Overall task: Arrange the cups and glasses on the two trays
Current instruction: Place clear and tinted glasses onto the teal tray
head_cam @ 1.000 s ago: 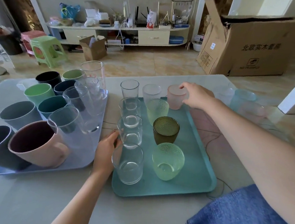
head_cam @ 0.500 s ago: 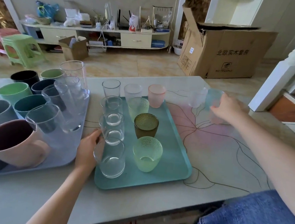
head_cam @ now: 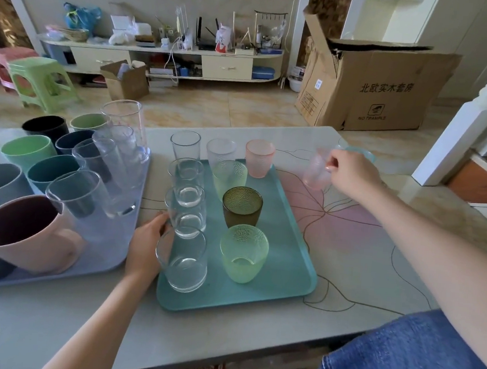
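In the head view, the right hand (head_cam: 354, 174) pinches a pale pink glass (head_cam: 316, 172) at its rim, fingers closed on it; the glass tilts slightly and sits off the trays, over the table (head_cam: 362, 252). Just behind that hand a light blue glass (head_cam: 361, 152) peeks out, mostly hidden. Toward the person's left of the grip lies the teal tray (head_cam: 285, 263). Nearest the held glass on it is a frosted pink glass (head_cam: 259, 158), then a clear dimpled one (head_cam: 221, 152) and a plain clear one (head_cam: 185, 146) along the far edge. Nearer the person stand a pale green glass (head_cam: 230, 175), a dark olive glass (head_cam: 242, 206) and a bright green glass (head_cam: 243, 255), all apparently empty. The left hand (head_cam: 147, 242) rests on the tray's left edge, fingers curled against a clear tumbler (head_cam: 184, 258); whether it truly grips the glass cannot be told. Beyond that hand, the blue-grey tray (head_cam: 114, 250) carries coloured cups and tall clear glasses, with a pink mug (head_cam: 28, 233) nearest the person.
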A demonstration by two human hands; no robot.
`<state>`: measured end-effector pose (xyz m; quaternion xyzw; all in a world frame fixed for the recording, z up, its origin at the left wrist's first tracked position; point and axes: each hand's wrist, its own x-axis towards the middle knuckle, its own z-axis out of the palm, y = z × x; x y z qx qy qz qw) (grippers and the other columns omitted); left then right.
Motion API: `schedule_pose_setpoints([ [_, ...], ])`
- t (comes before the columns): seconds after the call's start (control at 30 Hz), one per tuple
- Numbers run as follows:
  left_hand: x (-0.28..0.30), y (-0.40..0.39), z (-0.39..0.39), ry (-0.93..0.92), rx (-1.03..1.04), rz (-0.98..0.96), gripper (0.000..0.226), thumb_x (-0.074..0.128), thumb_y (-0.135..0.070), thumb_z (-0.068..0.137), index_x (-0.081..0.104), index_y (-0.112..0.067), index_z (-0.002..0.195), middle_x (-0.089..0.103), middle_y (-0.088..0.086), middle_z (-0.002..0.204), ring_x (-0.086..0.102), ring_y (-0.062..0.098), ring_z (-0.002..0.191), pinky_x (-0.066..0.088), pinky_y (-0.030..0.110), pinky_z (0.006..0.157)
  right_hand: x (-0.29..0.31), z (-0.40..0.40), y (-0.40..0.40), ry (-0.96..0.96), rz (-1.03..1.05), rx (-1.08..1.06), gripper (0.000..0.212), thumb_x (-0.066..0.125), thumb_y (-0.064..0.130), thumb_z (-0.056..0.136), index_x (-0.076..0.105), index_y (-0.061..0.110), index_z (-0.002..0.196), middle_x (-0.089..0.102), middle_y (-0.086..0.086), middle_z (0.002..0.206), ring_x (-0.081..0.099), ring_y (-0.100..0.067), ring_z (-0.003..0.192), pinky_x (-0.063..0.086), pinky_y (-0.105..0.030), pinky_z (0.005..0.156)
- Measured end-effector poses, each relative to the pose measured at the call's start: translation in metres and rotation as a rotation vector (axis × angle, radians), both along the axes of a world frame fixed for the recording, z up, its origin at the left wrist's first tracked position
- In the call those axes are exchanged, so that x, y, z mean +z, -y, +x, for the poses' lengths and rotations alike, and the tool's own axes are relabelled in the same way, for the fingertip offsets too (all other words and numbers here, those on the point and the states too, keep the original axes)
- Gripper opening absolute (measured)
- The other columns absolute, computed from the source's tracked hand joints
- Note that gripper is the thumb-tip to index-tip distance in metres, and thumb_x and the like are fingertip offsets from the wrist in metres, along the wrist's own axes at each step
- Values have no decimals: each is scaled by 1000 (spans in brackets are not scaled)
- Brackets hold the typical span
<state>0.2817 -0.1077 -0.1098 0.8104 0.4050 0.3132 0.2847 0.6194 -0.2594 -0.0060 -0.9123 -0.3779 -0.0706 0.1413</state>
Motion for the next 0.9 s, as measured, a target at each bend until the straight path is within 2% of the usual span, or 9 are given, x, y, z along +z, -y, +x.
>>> schedule_pose_setpoints([
  [0.1, 2, 1, 0, 12, -8, -20, 43, 45, -36, 76, 66, -17, 108, 72, 11, 89, 64, 28, 79, 49, 40, 71, 3, -17, -28, -11, 46, 224, 8, 53, 16, 92, 61, 18, 91, 67, -6, 94, 54, -24, 78, 39, -28, 64],
  [0.23, 2, 2, 0, 42, -15, -64, 38, 47, -33, 77, 66, -17, 106, 71, 12, 89, 65, 32, 84, 51, 45, 75, 4, -41, -55, 7, -56, 449, 7, 55, 15, 90, 61, 17, 89, 68, -6, 95, 60, -29, 87, 47, -33, 70],
  [0.33, 1, 1, 0, 30, -8, -54, 37, 48, -34, 76, 66, -18, 104, 70, 14, 87, 64, 34, 82, 49, 43, 73, 0, -53, -68, 74, -153, 503, 9, 54, 14, 90, 61, 18, 90, 68, -4, 99, 60, -29, 91, 48, -34, 72],
  [0.47, -1, -2, 0, 33, -8, -38, 26, 53, -27, 84, 66, -15, 104, 70, 15, 87, 65, 33, 82, 49, 42, 72, -1, -52, -72, -75, -272, 507, 7, 59, 18, 89, 66, 21, 91, 67, -2, 105, 60, -22, 96, 49, -34, 83],
  [0.53, -3, -3, 0, 21, -1, -28, 18, 57, -15, 89, 66, -14, 104, 70, 15, 86, 64, 33, 81, 48, 41, 70, 1, -49, -73, -129, -253, 511, 6, 63, 19, 87, 67, 20, 92, 68, -2, 105, 59, -17, 88, 48, -29, 80],
  [0.63, -3, -3, 0, 17, -2, -20, 18, 58, -11, 89, 66, -15, 104, 70, 13, 85, 64, 33, 80, 48, 40, 71, 2, -45, -72, -294, -224, 512, 13, 67, 18, 85, 68, 17, 98, 69, 1, 99, 59, -8, 64, 48, -23, 62],
  [0.73, -2, -3, 0, 16, -13, -14, 17, 58, -12, 89, 66, -14, 103, 69, 14, 84, 63, 34, 80, 48, 41, 70, 11, -33, -65, -458, -73, 436, 36, 71, 26, 82, 62, 22, 117, 59, 12, 108, 65, -16, 62, 49, -23, 57],
  [0.83, -1, -2, -1, 27, -17, -18, 19, 58, -13, 89, 66, -16, 106, 69, 14, 84, 63, 35, 81, 50, 43, 72, 22, -4, -54, -171, 115, 263, 43, 67, 35, 84, 55, 25, 124, 55, 4, 129, 65, -24, 87, 43, -27, 69],
  [0.9, -1, -2, -1, 30, -12, -31, 17, 58, -12, 89, 66, -14, 103, 68, 14, 82, 62, 36, 81, 49, 45, 72, 20, 16, -43, 0, 143, 112, 46, 64, 34, 85, 52, 22, 127, 51, -4, 135, 59, -28, 105, 43, -32, 75],
])
